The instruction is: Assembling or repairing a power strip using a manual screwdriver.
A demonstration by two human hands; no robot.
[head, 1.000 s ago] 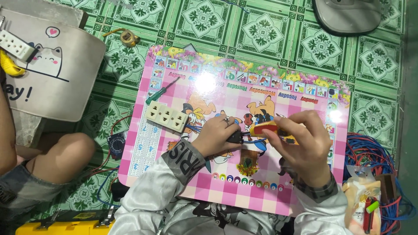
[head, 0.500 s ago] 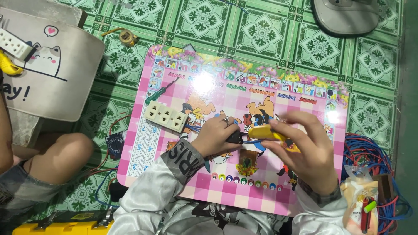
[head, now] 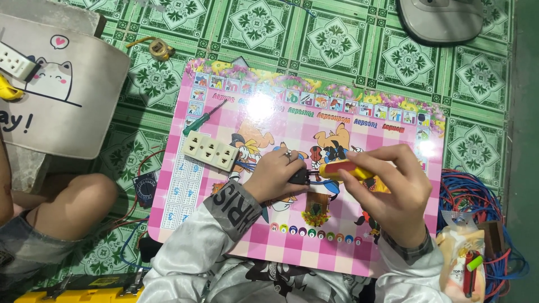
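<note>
Floor: green patterned tiles (head: 331, 39), with a pink cartoon-printed board (head: 382, 235) laid over them as work surface.
Left hand (head: 275, 177): clenched around a small black plug (head: 299, 177), mid-board.
Right hand (head: 393, 191): grasping a yellow-and-red screwdriver (head: 345, 170), tip at the plug.
Progress: fastening apparently under way; not finished.
Left to do: cream triple socket (head: 210, 150) lying untouched at left, green screwdriver (head: 203, 118) just beyond.
Near right: tangled blue and red wires (head: 477, 193).

A pink checked board (head: 292, 120) with cartoon animals lies on the green patterned floor (head: 264, 28). On the board rest a cream socket strip (head: 210, 150) with 3 outlets and, just beside it, a green screwdriver (head: 202, 119). On the floor lie a small tape roll (head: 160, 50) and a heap of blue and red wires (head: 477, 196).
</note>
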